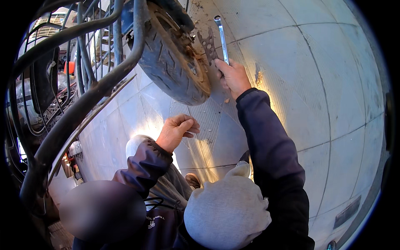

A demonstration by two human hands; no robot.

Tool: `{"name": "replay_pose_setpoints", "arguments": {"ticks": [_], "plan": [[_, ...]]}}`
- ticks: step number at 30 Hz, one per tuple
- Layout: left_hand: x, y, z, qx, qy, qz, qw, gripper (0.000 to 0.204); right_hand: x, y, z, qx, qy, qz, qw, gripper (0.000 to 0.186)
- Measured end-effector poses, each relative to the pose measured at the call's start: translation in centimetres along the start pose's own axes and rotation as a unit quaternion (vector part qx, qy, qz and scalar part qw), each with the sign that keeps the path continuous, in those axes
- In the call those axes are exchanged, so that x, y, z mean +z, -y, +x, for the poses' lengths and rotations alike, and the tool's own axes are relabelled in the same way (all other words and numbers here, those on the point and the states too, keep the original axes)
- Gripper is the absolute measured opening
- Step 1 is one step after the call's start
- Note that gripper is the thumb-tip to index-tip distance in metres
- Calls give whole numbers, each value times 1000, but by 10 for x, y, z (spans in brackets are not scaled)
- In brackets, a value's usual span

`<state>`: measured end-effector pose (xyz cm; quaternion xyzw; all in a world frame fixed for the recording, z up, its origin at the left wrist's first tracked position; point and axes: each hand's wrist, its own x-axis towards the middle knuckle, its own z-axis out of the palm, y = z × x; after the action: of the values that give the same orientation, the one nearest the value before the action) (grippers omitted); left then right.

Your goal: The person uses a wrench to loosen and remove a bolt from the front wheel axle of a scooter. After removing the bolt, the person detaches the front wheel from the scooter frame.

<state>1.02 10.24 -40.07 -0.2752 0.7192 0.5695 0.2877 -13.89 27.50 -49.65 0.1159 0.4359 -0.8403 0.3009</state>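
Observation:
My right hand is closed around a shiny ring spanner, its ring end pointing up and away. Against the fingers of that hand lies the near end of a rusty flat plate with holes. Whether I grip this plate or it only rests behind the hand, I cannot tell. A worn scooter-type wheel with a dusty black tyre stands just left of the spanner, its hub rusty and dirty. Below the tyre, my left hand hovers with loosely bent fingers and nothing visible in it.
Dark bent metal tubes form a frame along the left, with clutter behind it. Pale grey floor tiles extend to the right, with dirt crumbs near the wheel. A grey cloth-covered rounded shape is close below. A blurred patch covers the lower left.

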Motion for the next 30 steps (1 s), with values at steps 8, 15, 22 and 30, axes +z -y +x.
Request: {"name": "replay_pose_setpoints", "arguments": {"ticks": [8,15,22,30], "plan": [[-7,8,3,-15,6,11,1000,24,12,-19,30,-142,-66,-149,976,25],[-14,12,3,-20,6,19,1000,24,18,-21,31,-202,-68,-261,942,30],[-14,14,6,-22,3,21,1000,25,21,-21,32,-216,-83,-275,933,29],[-17,15,5,-19,4,16,1000,24,25,-4,29,-20,-38,119,992,23]]}}
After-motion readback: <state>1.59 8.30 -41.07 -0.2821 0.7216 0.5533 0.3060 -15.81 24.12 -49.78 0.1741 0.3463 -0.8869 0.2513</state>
